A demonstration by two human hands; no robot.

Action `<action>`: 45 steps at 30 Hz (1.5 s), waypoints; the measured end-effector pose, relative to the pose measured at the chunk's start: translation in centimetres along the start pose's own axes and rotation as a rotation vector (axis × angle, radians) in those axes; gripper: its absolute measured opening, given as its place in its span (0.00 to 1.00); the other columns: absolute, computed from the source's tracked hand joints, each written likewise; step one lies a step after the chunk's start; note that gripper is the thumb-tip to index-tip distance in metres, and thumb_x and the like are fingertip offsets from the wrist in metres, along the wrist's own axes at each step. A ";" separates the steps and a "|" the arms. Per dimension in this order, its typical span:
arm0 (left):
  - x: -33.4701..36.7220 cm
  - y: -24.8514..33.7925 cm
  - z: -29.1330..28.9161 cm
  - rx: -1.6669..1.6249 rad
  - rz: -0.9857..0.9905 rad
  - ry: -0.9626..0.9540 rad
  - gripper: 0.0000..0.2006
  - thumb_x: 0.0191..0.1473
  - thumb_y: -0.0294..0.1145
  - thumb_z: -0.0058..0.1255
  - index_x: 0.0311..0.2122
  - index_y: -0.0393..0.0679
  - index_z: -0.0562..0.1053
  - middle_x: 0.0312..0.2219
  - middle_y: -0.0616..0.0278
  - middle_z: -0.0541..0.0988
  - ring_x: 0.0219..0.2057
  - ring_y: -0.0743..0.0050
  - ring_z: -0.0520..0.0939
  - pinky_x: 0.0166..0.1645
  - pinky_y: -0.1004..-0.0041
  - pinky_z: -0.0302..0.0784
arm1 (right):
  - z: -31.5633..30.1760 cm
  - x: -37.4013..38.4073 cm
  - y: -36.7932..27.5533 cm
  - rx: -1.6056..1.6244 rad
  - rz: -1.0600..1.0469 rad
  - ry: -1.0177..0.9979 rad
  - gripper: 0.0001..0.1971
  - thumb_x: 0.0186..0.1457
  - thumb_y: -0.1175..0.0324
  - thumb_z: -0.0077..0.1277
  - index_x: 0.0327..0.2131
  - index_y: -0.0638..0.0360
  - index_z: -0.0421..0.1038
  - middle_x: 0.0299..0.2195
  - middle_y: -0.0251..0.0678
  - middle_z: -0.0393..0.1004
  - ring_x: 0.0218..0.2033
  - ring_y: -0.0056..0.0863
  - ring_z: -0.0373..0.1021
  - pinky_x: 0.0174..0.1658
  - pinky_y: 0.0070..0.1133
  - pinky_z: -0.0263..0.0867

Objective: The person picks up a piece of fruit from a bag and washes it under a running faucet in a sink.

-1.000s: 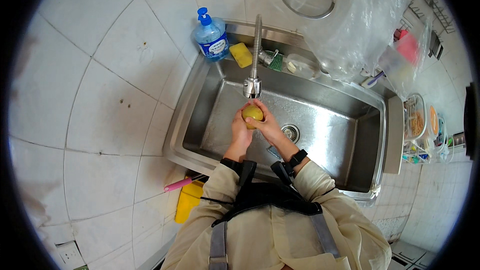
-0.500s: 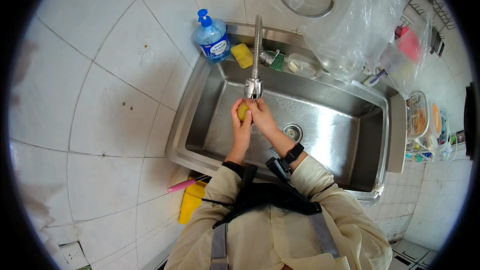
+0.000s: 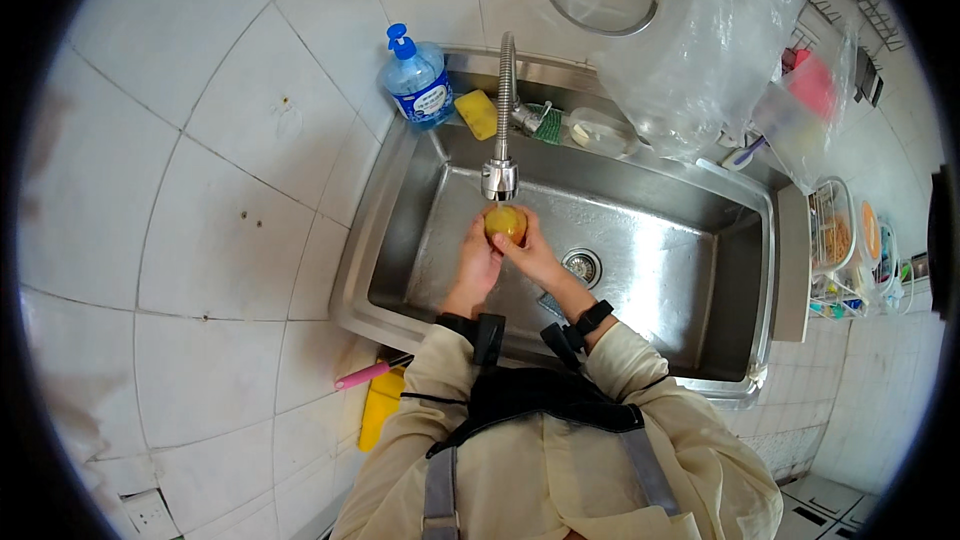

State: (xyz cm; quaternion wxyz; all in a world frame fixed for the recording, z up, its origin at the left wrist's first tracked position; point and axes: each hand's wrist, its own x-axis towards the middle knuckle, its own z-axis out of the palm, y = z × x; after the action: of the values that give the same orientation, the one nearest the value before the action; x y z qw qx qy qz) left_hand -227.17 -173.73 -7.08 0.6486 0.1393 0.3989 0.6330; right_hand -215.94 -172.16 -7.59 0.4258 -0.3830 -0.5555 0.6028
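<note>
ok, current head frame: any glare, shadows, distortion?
Head: white glare on the floor of the rectangular stainless-steel sink, right of the round metal drain; head: soft grey shading across the white tiled wall at left; head: fisheye bends its tile lines; head: round yellow fruit clear in outline, fine texture unreadable.

A round, glossy yellow fruit mid-frame shades into orange (mostly toward its right edge). Upper left of centre, a translucent blue plastic pump bottle wears a blue-and-white label; beside it, a rectangular plain-yellow sponge.
</note>
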 end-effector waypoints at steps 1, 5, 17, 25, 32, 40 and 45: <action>0.1 -0.7 0.4 0.054 0.057 0.020 0.20 0.60 0.45 0.30 0.47 0.39 0.63 0.42 0.59 0.70 0.42 0.70 0.72 0.47 0.71 0.69 | 0.0 0.2 0.7 0.008 0.006 0.054 0.35 0.53 0.56 0.48 0.56 0.67 0.46 0.51 0.48 0.57 0.50 0.32 0.59 0.53 0.22 0.55; -0.1 -1.7 0.7 0.339 0.267 0.089 0.20 0.60 0.46 0.29 0.47 0.40 0.63 0.42 0.59 0.68 0.44 0.72 0.69 0.46 0.74 0.67 | -0.1 0.8 1.7 -0.095 0.004 0.168 0.28 0.57 0.62 0.43 0.57 0.62 0.48 0.50 0.41 0.60 0.50 0.26 0.59 0.53 0.20 0.54; -1.6 1.3 0.9 -0.127 -0.080 0.024 0.17 0.55 0.45 0.40 0.41 0.43 0.64 0.36 0.63 0.70 0.36 0.74 0.74 0.40 0.76 0.71 | -0.5 -0.7 -1.2 -0.185 -0.244 -0.096 0.27 0.55 0.69 0.46 0.57 0.61 0.51 0.56 0.40 0.54 0.52 0.25 0.56 0.54 0.20 0.52; -1.7 -0.5 1.8 0.028 0.100 0.081 0.17 0.58 0.43 0.35 0.45 0.42 0.65 0.39 0.61 0.69 0.41 0.74 0.71 0.43 0.76 0.69 | 1.9 -0.6 -3.0 0.011 0.021 0.144 0.19 0.52 0.66 0.50 0.46 0.60 0.61 0.43 0.39 0.65 0.44 0.27 0.63 0.48 0.21 0.59; -1.9 -0.6 1.5 0.329 0.296 0.042 0.21 0.60 0.45 0.31 0.51 0.41 0.64 0.47 0.58 0.66 0.48 0.71 0.67 0.52 0.75 0.61 | 2.2 0.2 -2.2 0.173 0.137 0.227 0.11 0.58 0.63 0.40 0.38 0.59 0.64 0.34 0.32 0.68 0.37 0.18 0.63 0.43 0.17 0.60; -1.7 -0.2 1.9 -0.133 0.198 -0.099 0.24 0.61 0.47 0.25 0.56 0.45 0.56 0.51 0.61 0.62 0.52 0.68 0.64 0.55 0.70 0.59 | 0.7 0.6 -1.7 0.352 0.097 0.106 0.15 0.60 0.62 0.35 0.45 0.61 0.64 0.43 0.35 0.67 0.45 0.22 0.63 0.48 0.18 0.58; -2.0 0.5 2.1 -0.280 -0.045 -0.011 0.25 0.60 0.49 0.22 0.53 0.42 0.58 0.47 0.59 0.65 0.49 0.67 0.67 0.54 0.67 0.62 | 0.1 -0.5 -2.8 0.211 -0.080 -0.009 0.19 0.56 0.68 0.45 0.51 0.60 0.61 0.45 0.35 0.67 0.45 0.21 0.63 0.49 0.18 0.57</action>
State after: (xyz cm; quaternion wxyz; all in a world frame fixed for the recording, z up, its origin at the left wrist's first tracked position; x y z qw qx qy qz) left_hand -225.85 -174.83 -4.67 0.6781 0.0420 0.3063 0.6668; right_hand -215.65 -172.60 -4.81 0.4852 -0.3106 -0.5057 0.6422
